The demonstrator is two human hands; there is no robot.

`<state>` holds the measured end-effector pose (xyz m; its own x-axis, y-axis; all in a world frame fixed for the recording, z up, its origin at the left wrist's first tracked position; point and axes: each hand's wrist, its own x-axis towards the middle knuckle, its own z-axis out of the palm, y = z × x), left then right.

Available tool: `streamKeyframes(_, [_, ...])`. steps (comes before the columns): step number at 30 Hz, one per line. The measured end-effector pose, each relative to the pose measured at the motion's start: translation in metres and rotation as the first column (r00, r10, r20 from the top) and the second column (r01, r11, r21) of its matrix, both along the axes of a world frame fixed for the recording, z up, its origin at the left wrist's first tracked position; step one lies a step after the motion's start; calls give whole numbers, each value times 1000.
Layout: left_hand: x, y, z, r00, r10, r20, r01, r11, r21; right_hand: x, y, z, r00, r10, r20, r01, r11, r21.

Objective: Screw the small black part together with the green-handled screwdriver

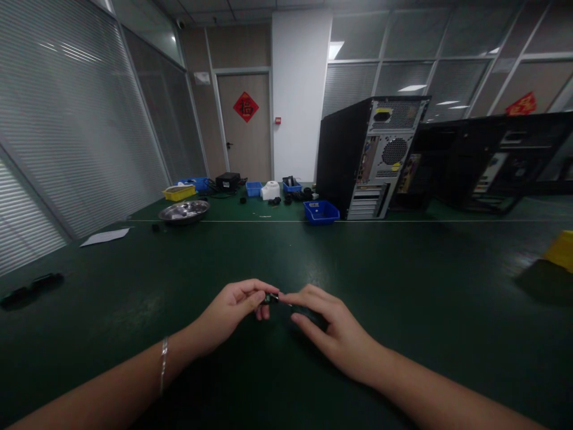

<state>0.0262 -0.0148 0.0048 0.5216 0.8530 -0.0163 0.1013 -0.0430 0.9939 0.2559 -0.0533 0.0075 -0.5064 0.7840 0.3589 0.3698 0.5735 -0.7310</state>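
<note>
In the head view, my left hand [242,303] pinches a small dark green part with a shiny metal end [270,298] between thumb and fingers, just above the table. It looks like a little circuit board, but most of it is covered by the fingers. My right hand [329,322] is close on the right, its index fingertip at the metal end of the part. Its thumb stays apart from the index finger, and I see nothing gripped between them. A tiny light sliver shows by the right fingertips, too small to name.
A green table [215,257] spreads beneath my hands. Farther back are a metal bowl [184,210], a blue bin [321,212] and a black computer tower [344,161]. At left lie a paper sheet [105,237] and a dark object [31,289]; a yellow bin [561,251] is far right.
</note>
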Motion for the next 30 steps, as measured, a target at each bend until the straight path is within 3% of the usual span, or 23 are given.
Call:
streamKeyframes(9, [1, -1, 1, 1000, -1, -10, 2, 998, 62, 0, 2, -3, 999, -45, 19, 45, 999, 5])
streamKeyframes(17, [-1, -3, 0, 999, 26, -37, -21, 993, 113, 0, 3, -4, 1000, -3, -5, 3, 1000, 12])
streamKeyframes(30, [1, -3, 1, 1000, 21, 21, -23, 996, 87, 0, 2, -3, 999, 3, -43, -2, 1000, 11])
